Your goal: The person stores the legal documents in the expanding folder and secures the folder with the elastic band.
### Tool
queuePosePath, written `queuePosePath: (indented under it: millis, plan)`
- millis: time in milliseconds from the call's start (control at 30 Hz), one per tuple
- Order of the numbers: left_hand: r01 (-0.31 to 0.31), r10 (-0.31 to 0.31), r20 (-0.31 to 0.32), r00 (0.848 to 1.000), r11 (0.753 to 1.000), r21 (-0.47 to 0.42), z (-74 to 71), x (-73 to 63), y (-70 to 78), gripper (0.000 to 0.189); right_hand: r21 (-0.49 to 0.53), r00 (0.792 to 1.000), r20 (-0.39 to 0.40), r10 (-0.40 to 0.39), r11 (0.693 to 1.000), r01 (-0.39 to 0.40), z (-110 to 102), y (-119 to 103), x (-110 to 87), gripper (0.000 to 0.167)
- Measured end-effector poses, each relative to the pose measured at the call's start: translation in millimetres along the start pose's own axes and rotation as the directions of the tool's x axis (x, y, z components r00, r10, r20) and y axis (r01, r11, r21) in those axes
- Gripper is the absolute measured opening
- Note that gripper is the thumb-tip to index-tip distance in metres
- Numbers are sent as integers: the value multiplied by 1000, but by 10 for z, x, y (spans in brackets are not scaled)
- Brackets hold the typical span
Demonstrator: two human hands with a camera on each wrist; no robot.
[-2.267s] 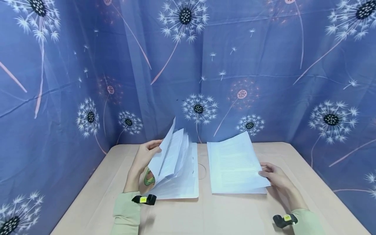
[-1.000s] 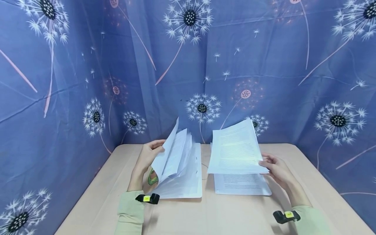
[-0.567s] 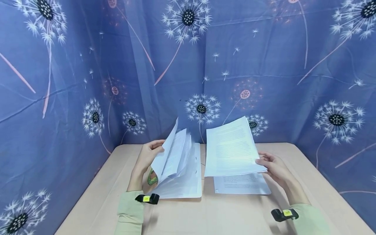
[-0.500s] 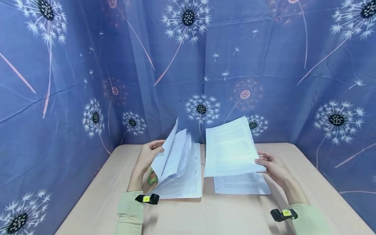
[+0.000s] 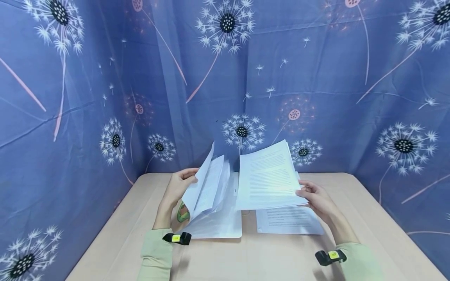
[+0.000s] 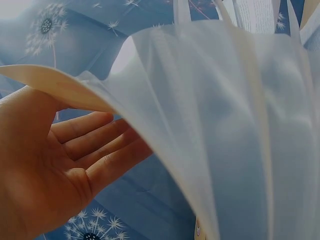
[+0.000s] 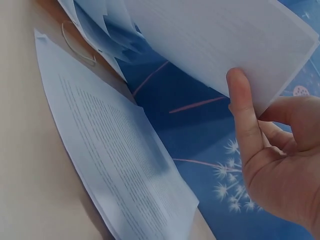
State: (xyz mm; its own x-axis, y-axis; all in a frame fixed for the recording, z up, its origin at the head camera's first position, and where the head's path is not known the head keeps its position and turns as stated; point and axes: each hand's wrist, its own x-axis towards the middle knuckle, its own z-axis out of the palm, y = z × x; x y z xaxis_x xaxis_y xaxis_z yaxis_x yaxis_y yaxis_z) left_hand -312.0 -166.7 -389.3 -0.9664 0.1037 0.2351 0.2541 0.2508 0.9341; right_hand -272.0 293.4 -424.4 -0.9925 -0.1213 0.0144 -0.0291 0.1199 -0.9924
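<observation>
- Fingers (image 6: 117, 162) of the left hand (image 5: 174, 190) pinch the raised cover (image 5: 196, 191) of the folder (image 5: 226, 230); those of the right hand (image 5: 318, 197) pinch the lifted sheets (image 5: 268, 179) by their near right corner.
- Table (image 5: 277, 257): carries the open folder on the left and the lower sheets (image 5: 290, 222) just beside it.
- Folder: its back lies flat, its pages (image 5: 211, 181) fan upward. A light, steady pinch should leave the gap wide without creasing them.
- Lifted sheets: tilted in the air, overlapping the folder's right side from above. Held by one corner, they will probably sag; pinch the whole bundle firmly and move slowly.
- Lower sheets: printed, flat; best left undisturbed.
- Thin loop (image 7: 68, 44): near the folder; avoid snagging paper on it.
</observation>
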Motion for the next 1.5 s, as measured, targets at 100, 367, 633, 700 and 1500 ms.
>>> queuePosePath:
  millis: [100, 367, 633, 700, 1500]
  plan:
    - [0, 0, -1, 1000, 1000, -2, 0, -2, -1, 36, 29, 1000, 10, -8, 1000, 7, 45, -4, 19, 66]
    - [0, 0, 3, 1000, 1000, 2, 6, -3, -16, 36, 46, 1000, 18, -20, 999, 19, 156, 30, 49, 61]
    - [30, -30, 9, 1000, 1000, -3, 4, 2, -8, 39, 44, 999, 26, -40, 998, 38, 293, 41, 101, 61]
    - [34, -34, 15, 999, 999, -1, 7, -12, 34, 40, 46, 999, 30, -39, 998, 37, 322, 45, 118, 60]
    - [5, -5, -1, 1000, 1000, 8, 26, 14, -12, 37, 54, 997, 75, -26, 998, 22, 489, -29, 146, 57]
